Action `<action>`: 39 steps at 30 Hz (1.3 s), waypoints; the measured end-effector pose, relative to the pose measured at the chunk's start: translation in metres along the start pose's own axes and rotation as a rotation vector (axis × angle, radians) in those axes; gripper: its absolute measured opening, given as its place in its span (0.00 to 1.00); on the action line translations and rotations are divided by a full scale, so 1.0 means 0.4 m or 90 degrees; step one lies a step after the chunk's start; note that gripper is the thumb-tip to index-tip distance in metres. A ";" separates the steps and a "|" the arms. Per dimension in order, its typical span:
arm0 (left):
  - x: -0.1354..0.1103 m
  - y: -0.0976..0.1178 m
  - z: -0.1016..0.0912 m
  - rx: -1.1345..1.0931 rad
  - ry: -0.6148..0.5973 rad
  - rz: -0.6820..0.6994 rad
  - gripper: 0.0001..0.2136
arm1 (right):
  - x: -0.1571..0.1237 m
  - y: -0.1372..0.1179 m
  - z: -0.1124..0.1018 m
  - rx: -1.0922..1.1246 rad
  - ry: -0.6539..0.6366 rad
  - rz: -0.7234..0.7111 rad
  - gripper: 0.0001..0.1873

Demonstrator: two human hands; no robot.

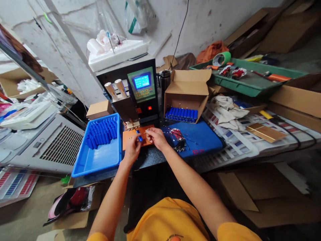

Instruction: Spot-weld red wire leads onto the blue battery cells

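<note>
My left hand (pixel 132 146) is closed on a small blue cylindrical cell (pixel 139 136), held over an orange work plate (pixel 128 137) under the tip of a black spot-welding machine (pixel 140 90). My right hand (pixel 155 138) is pinched beside the cell, fingers together on something thin I cannot make out. A bundle of red and black wires (pixel 177 138) lies just right of that hand on a blue pad (pixel 203 137).
A blue tray (pixel 100 160) with several blue cells stands at the left. An open cardboard box (pixel 187 97) of blue cells sits behind the pad. A green tray (pixel 250 82) of tools, rags and cardboard lie at the right. An air-conditioner unit (pixel 50 144) is at the left.
</note>
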State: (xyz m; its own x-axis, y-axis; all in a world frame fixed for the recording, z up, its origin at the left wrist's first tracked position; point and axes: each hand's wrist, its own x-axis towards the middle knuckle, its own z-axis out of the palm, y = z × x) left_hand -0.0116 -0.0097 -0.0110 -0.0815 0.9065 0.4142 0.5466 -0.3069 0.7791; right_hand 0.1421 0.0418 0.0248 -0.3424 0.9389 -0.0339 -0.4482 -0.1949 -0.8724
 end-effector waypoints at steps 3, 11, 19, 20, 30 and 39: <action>0.001 0.013 -0.001 -0.072 0.011 -0.041 0.14 | 0.001 0.002 -0.001 0.007 -0.004 0.000 0.18; 0.044 0.027 -0.018 -0.078 0.055 -0.116 0.11 | -0.001 0.001 -0.002 -0.011 0.003 -0.001 0.17; 0.044 0.007 -0.007 -0.098 0.026 -0.144 0.11 | 0.000 0.003 0.007 -0.040 0.044 -0.010 0.17; 0.042 0.007 -0.005 -0.095 0.027 -0.138 0.11 | 0.001 0.004 0.011 -0.045 0.059 -0.014 0.17; 0.039 0.007 0.005 -0.059 0.040 -0.096 0.11 | 0.036 0.026 0.071 -0.076 0.114 -0.066 0.14; 0.038 0.014 0.005 -0.005 0.059 -0.077 0.12 | 0.037 0.043 0.083 -0.279 0.148 -0.155 0.12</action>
State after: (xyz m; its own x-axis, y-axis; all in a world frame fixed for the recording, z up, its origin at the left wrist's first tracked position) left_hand -0.0079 0.0028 -0.0013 -0.2230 0.9063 0.3590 0.5213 -0.2003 0.8296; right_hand 0.1018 0.0430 0.0255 -0.0574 0.9897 0.1312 -0.0889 0.1258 -0.9881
